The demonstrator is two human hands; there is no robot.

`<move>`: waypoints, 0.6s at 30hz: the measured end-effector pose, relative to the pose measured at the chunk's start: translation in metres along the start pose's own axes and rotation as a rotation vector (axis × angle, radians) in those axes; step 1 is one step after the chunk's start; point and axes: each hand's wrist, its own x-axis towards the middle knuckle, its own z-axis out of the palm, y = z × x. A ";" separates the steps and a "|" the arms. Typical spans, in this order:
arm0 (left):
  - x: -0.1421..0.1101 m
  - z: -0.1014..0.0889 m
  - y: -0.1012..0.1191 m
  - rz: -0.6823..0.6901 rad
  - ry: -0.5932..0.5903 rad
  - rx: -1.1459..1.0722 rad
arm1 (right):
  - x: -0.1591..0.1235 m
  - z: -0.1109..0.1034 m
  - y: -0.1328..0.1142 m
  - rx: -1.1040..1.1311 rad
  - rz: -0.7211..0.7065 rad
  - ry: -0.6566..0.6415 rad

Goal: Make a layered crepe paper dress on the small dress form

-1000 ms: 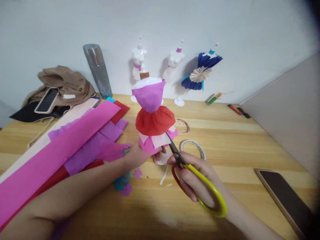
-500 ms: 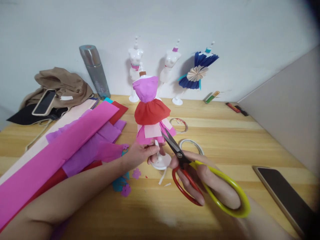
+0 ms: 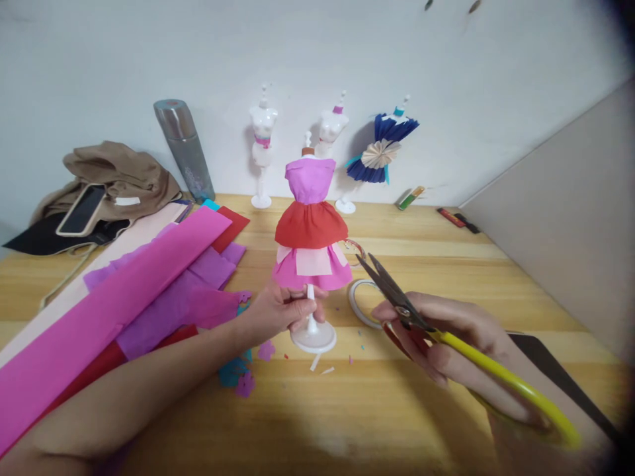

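Note:
My left hand is closed around the white stem of a small dress form, just above its round base. The form stands upright and wears a purple top, a red overskirt and a pink lower skirt with pale pink patches. In my right hand are scissors with one yellow and one red handle. Their blades are slightly apart and point up and left, clear of the skirt. Small paper scraps lie in front of the base.
Pink and purple crepe paper is piled at left, with paper flowers beside it. A flask, two bare dress forms and one in blue stand along the wall. Tape rolls and a phone lie at right.
My right hand has drawn the scissors away from the skirt, to the right. The dress form has turned and straightened, its base now flat, with my left hand still on its stem.

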 end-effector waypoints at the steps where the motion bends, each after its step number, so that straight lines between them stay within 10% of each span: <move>1: 0.001 0.000 0.000 0.008 0.009 0.003 | -0.001 -0.002 0.001 0.007 0.001 -0.008; 13: 0.004 -0.001 -0.006 0.028 0.120 0.141 | -0.003 0.034 0.010 0.332 0.305 -0.348; 18: 0.003 -0.002 -0.009 -0.026 0.128 0.123 | -0.002 0.048 0.002 0.502 0.244 -0.262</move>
